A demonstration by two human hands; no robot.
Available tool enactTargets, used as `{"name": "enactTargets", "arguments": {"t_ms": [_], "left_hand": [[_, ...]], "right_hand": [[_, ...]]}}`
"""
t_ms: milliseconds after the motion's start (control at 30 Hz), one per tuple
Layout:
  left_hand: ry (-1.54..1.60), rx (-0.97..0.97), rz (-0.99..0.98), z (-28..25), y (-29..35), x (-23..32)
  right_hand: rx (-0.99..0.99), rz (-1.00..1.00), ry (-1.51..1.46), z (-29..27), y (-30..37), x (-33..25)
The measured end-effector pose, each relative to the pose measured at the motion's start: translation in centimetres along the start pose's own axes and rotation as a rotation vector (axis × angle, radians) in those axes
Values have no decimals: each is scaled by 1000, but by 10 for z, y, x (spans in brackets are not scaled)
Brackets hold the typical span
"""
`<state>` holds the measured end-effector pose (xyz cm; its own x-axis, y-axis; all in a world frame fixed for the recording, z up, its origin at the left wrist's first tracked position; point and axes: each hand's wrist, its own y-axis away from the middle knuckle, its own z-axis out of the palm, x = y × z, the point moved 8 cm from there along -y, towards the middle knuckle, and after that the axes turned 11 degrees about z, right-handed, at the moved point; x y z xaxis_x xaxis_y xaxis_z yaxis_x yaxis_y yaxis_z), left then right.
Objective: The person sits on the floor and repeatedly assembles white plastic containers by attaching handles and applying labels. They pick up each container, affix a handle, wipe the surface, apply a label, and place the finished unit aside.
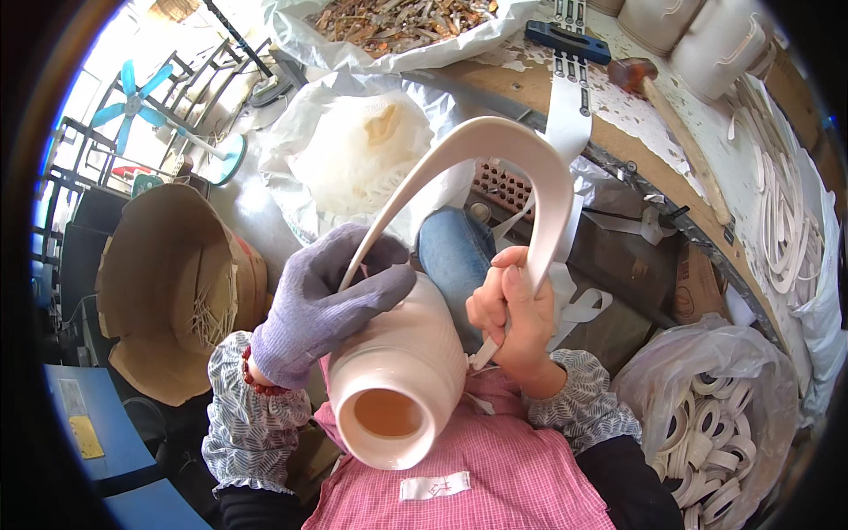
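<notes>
A pale pink, glossy jug-like vessel [402,331] lies tilted in my lap, its round mouth turned toward me. A broad curved handle strip [477,132] of similar pale colour arches over it. My left hand [322,305], in a purple-grey glove, is closed around the strip's left end and rests against the vessel's side. My bare right hand [517,318] grips the strip's right end, fingers curled. A narrow pale strap end [484,355] shows below those fingers, near the vessel; whether it joins the handle is hidden.
At left stand a cardboard box [168,309] with thin sticks and a blue-bladed fan [132,106]. White bags [371,146] lie ahead. On the right bench are a mallet [680,132], pale vessels [720,49] and strips [782,208]. A clear bag [707,424] holds pale rings.
</notes>
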<state>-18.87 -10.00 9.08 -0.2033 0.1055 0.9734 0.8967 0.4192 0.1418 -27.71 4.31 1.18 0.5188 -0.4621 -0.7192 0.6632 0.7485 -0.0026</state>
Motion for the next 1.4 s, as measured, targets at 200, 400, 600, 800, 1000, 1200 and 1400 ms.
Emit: {"name": "enactTargets", "arguments": {"t_ms": [200, 400, 600, 800, 1000, 1200, 1400], "left_hand": [[239, 89, -175, -49, 44, -70], [547, 145, -127, -27, 58, -89], [539, 386, 49, -26, 69, -98], [114, 314, 521, -71, 92, -53], [590, 307, 956, -72, 72, 33], [-643, -65, 803, -80, 61, 27], [-534, -146, 348, -93, 55, -60]], "right_hand": [[16, 276, 128, 17, 12, 49], [56, 321, 295, 7, 16, 47], [81, 265, 360, 15, 21, 48], [-409, 74, 226, 51, 3, 49], [-638, -76, 814, 117, -94, 31], [-141, -620, 706, -1, -142, -209], [402, -971, 757, -78, -79, -391]]}}
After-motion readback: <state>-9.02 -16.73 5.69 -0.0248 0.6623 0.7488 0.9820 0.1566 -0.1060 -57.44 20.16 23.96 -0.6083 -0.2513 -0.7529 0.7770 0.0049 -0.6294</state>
